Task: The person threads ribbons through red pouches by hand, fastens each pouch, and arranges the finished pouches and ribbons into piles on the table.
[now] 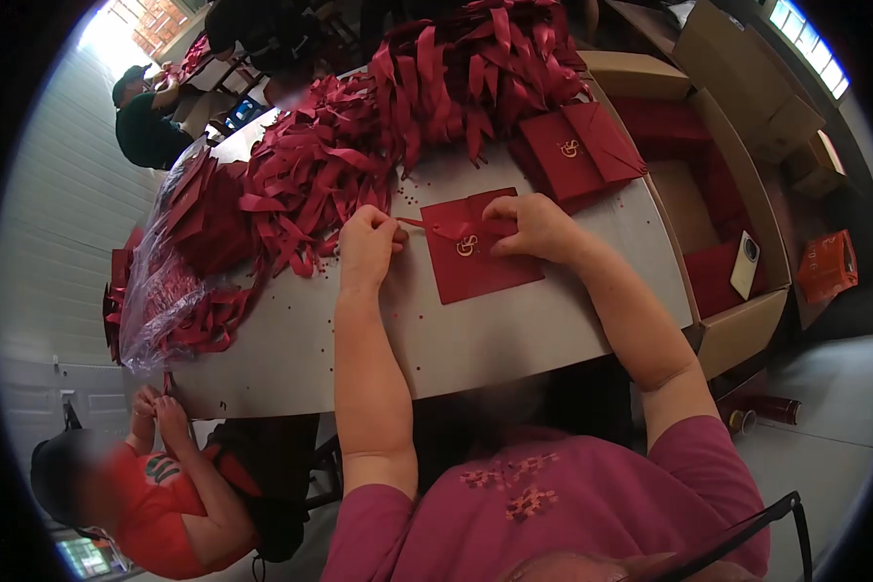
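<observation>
A dark red paper gift bag [483, 274] with a gold logo lies flat on the table before me. At its left edge, my left hand [369, 242] is closed in a pinch on a thin red ribbon [412, 223] that runs to the bag's upper part. My right hand [535, 229] curls over the bag's right side, its thumb and forefinger bent on the bag near the logo. The undersides of the right fingers are hidden.
Red ribbons [310, 165] are heaped along the table's far side. Stacked red bags [577, 150] lie to the right, beside an open carton [737, 330] with a phone [744, 264] on its contents. Clear plastic wrap [155, 301] is at left; a co-worker in orange [179, 504] sits nearby.
</observation>
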Demonstrator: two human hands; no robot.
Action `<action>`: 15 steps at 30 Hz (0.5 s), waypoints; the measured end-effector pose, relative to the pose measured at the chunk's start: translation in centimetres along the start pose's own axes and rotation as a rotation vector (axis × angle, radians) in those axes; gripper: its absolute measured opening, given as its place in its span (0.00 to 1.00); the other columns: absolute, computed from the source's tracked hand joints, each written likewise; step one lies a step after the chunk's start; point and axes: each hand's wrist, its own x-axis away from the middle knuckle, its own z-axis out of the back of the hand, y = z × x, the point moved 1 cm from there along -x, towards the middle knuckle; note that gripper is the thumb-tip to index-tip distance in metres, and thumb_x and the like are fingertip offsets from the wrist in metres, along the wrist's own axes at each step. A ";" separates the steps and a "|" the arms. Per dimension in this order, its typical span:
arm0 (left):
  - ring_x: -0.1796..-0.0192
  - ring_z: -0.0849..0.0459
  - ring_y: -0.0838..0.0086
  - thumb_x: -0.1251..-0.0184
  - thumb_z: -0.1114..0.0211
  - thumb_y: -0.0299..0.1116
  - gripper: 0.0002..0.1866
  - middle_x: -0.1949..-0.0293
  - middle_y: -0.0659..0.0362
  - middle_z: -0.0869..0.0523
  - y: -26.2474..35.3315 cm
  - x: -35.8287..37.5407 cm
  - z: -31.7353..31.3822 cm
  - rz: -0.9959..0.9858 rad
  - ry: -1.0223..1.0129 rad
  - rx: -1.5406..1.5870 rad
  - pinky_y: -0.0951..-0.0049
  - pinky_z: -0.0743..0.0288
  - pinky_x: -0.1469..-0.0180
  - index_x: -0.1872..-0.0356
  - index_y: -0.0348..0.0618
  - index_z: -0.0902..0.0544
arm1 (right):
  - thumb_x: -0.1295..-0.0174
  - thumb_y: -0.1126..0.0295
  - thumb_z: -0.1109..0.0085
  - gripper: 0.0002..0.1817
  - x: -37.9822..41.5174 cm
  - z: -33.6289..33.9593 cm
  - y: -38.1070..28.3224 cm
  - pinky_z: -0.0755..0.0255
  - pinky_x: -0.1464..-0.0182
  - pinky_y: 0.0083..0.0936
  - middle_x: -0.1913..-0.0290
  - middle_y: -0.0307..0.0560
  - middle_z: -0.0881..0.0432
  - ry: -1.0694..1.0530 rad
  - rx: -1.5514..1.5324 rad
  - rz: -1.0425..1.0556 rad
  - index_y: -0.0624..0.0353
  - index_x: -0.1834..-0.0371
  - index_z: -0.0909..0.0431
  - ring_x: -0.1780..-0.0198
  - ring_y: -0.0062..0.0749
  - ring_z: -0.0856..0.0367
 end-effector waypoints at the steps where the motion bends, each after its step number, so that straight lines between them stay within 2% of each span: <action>1: 0.61 0.16 0.74 0.40 0.38 0.22 0.07 0.57 0.57 0.16 -0.2 0.1 -0.3 0.001 0.001 -0.004 0.75 0.24 0.60 0.60 0.37 0.22 | 0.55 0.67 0.25 0.26 -0.1 -0.3 0.5 0.25 0.48 0.32 0.57 0.51 0.15 0.016 -0.026 0.039 0.61 0.51 0.20 0.54 0.41 0.17; 3: 0.62 0.19 0.68 0.45 0.34 0.24 0.16 0.58 0.55 0.20 0.2 0.6 -1.2 -0.294 0.297 -0.331 0.70 0.23 0.56 0.54 0.40 0.21 | 0.56 0.68 0.25 0.27 -0.1 -0.3 1.0 0.25 0.47 0.32 0.55 0.51 0.15 0.036 -0.051 0.079 0.61 0.50 0.20 0.54 0.41 0.17; 4: 0.62 0.19 0.68 0.45 0.34 0.24 0.16 0.58 0.55 0.20 0.5 0.8 -1.4 -0.296 0.297 -0.331 0.70 0.23 0.56 0.54 0.40 0.21 | 0.56 0.69 0.26 0.29 0.0 -0.2 1.0 0.25 0.47 0.32 0.55 0.51 0.16 0.033 -0.110 0.124 0.60 0.46 0.22 0.54 0.40 0.17; 6: 0.59 0.19 0.66 0.50 0.29 0.26 0.21 0.55 0.55 0.21 1.6 1.5 -1.7 -0.463 0.200 -0.334 0.69 0.23 0.55 0.51 0.42 0.21 | 0.56 0.70 0.27 0.31 0.0 -0.1 0.9 0.25 0.47 0.32 0.56 0.51 0.16 0.030 -0.169 0.168 0.59 0.43 0.23 0.55 0.39 0.18; 7: 0.59 0.19 0.66 0.50 0.29 0.26 0.21 0.55 0.55 0.21 2.1 2.1 -2.1 -0.461 0.198 -0.331 0.69 0.23 0.55 0.51 0.42 0.21 | 0.54 0.73 0.30 0.33 0.2 0.2 0.6 0.26 0.50 0.29 0.56 0.48 0.18 0.018 -0.169 0.142 0.59 0.40 0.26 0.56 0.33 0.20; 8: 0.57 0.20 0.64 0.50 0.28 0.27 0.23 0.56 0.55 0.22 2.7 2.8 -2.8 -0.576 0.136 -0.356 0.67 0.24 0.54 0.49 0.43 0.21 | 0.53 0.75 0.32 0.34 0.4 0.5 0.2 0.26 0.53 0.25 0.57 0.45 0.20 0.005 -0.168 0.115 0.59 0.37 0.28 0.57 0.26 0.23; 9: 0.55 0.21 0.63 0.51 0.27 0.28 0.25 0.56 0.55 0.22 3.3 3.4 -3.6 -0.692 0.072 -0.380 0.65 0.25 0.52 0.48 0.44 0.21 | 0.53 0.75 0.32 0.34 0.7 0.9 -0.4 0.26 0.53 0.25 0.57 0.45 0.20 0.002 -0.164 0.111 0.59 0.37 0.28 0.57 0.26 0.23; 10: 0.53 0.21 0.59 0.49 0.28 0.30 0.20 0.58 0.55 0.20 3.7 4.0 -4.3 -0.767 0.174 -0.495 0.62 0.26 0.50 0.52 0.44 0.17 | 0.52 0.76 0.33 0.35 1.1 1.4 -1.3 0.26 0.56 0.24 0.60 0.44 0.20 0.001 -0.157 0.089 0.59 0.36 0.30 0.60 0.25 0.22; 11: 0.53 0.21 0.59 0.49 0.28 0.30 0.20 0.58 0.55 0.20 3.1 3.6 -4.4 -0.765 0.173 -0.488 0.62 0.26 0.50 0.52 0.44 0.17 | 0.51 0.77 0.35 0.35 1.6 2.0 -2.1 0.26 0.59 0.22 0.63 0.44 0.20 -0.002 -0.151 0.066 0.59 0.35 0.31 0.63 0.23 0.22; 12: 0.53 0.22 0.57 0.46 0.29 0.30 0.15 0.59 0.56 0.19 2.1 2.9 -4.6 -0.814 0.144 -0.545 0.61 0.27 0.50 0.55 0.44 0.15 | 0.51 0.77 0.35 0.35 2.2 2.7 -3.0 0.26 0.59 0.22 0.63 0.44 0.20 -0.005 -0.145 0.061 0.59 0.35 0.31 0.63 0.23 0.22; 13: 0.53 0.22 0.56 0.44 0.31 0.30 0.11 0.60 0.56 0.19 1.6 2.3 -4.8 -0.863 0.115 -0.604 0.59 0.27 0.49 0.59 0.43 0.14 | 0.50 0.77 0.36 0.31 2.8 3.4 -3.7 0.26 0.63 0.20 0.66 0.43 0.20 -0.107 -0.232 0.008 0.60 0.38 0.28 0.66 0.22 0.22; 14: 0.53 0.22 0.56 0.44 0.31 0.30 0.11 0.60 0.56 0.19 1.0 1.9 -5.0 -0.862 0.118 -0.597 0.59 0.27 0.49 0.59 0.43 0.14 | 0.48 0.78 0.37 0.26 3.5 4.0 -4.3 0.26 0.67 0.19 0.69 0.42 0.20 -0.209 -0.319 -0.044 0.61 0.42 0.25 0.70 0.20 0.21; 15: 0.53 0.22 0.56 0.42 0.32 0.30 0.08 0.60 0.56 0.18 0.6 1.5 -5.0 -0.821 0.135 -0.554 0.60 0.27 0.49 0.62 0.43 0.13 | 0.48 0.78 0.37 0.26 4.1 4.6 -4.5 0.26 0.67 0.19 0.69 0.42 0.20 -0.212 -0.312 -0.044 0.61 0.42 0.25 0.70 0.20 0.21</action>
